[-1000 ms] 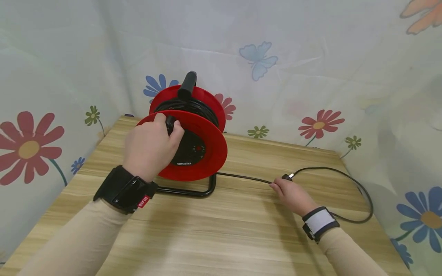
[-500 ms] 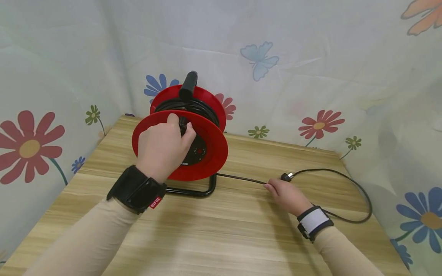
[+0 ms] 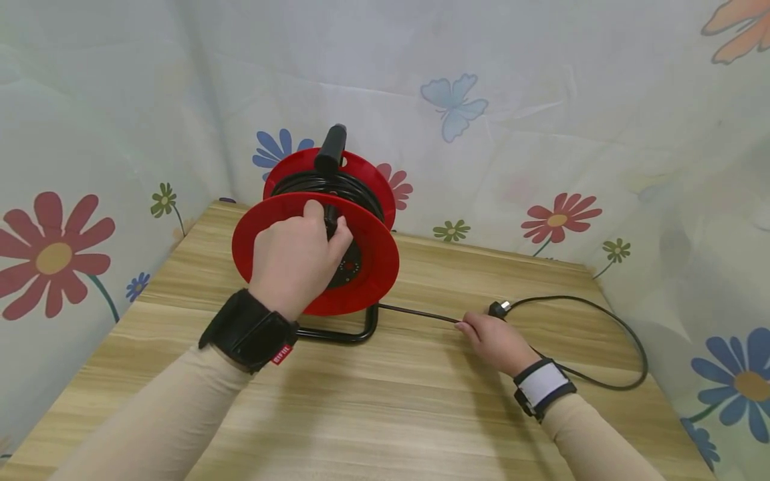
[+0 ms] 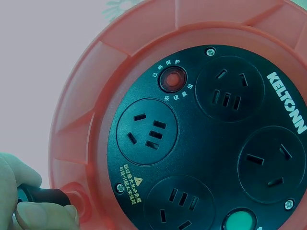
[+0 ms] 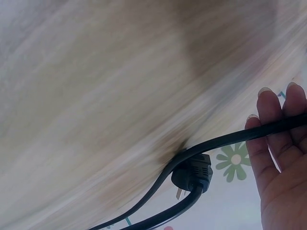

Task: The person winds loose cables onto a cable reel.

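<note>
Now the cylindrical knob gripped by the left hand has been swung rightward; smooth cable is pinched by the right hand.

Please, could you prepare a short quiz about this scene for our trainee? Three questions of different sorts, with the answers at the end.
1. Which hand holds the black crank knob of the red cable reel?
2. True or false: the plug sits in one of the reel's sockets.
3. Fill in the blank: the white brand word on the black panel reads ____.

Key:
1. The left hand.
2. False. The plug is outside the sockets, near the right hand, which holds the black cable.
3. KELTONN.
</note>
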{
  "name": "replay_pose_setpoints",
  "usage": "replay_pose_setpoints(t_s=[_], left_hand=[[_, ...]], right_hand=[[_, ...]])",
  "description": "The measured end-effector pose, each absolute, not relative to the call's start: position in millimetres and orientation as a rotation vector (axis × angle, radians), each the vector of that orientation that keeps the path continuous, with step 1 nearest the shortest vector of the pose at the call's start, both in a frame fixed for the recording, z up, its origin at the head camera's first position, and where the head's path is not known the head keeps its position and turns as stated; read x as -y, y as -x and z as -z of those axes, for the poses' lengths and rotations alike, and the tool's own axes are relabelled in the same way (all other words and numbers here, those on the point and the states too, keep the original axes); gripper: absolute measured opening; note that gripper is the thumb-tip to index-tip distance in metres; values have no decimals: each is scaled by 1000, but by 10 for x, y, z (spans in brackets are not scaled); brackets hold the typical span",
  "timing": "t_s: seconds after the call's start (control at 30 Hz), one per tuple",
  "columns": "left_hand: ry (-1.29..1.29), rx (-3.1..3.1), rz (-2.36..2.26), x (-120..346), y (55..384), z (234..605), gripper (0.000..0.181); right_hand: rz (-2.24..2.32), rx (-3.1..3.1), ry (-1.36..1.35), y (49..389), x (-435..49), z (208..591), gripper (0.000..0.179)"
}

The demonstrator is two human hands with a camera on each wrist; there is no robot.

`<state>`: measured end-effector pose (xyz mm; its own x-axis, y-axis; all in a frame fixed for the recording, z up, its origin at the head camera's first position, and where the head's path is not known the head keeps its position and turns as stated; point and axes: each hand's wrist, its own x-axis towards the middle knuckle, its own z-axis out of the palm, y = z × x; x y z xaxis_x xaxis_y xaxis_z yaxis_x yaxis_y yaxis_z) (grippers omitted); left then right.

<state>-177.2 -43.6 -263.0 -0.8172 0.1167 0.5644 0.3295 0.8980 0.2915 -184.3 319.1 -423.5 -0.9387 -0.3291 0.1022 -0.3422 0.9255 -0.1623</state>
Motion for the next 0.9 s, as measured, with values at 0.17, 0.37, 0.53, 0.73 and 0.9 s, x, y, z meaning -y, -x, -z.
replay_pose_setpoints(t_s=[0.17, 0.37, 0.53, 0.73, 0.9], left_hand=[[338, 2488, 514, 417, 1773, 2639, 33], [353, 2488, 515, 370, 1764, 2646, 31], [372, 2473, 493, 307, 1763, 2674, 31], [389, 2473, 449, 257, 1767, 2704, 30], [409, 2460, 425, 225, 1762, 2721, 30]], right_hand=[[-270, 3020, -522, 1847, -3181, 4238, 23], [-256, 3038, -521, 1858, -3129, 4227, 27], [-269, 3057, -527, 1851, -3066, 4210, 27], [-283, 3057, -549, 1849, -3008, 4194, 26], [-305, 3068, -549, 1864, -2975, 4211, 26]])
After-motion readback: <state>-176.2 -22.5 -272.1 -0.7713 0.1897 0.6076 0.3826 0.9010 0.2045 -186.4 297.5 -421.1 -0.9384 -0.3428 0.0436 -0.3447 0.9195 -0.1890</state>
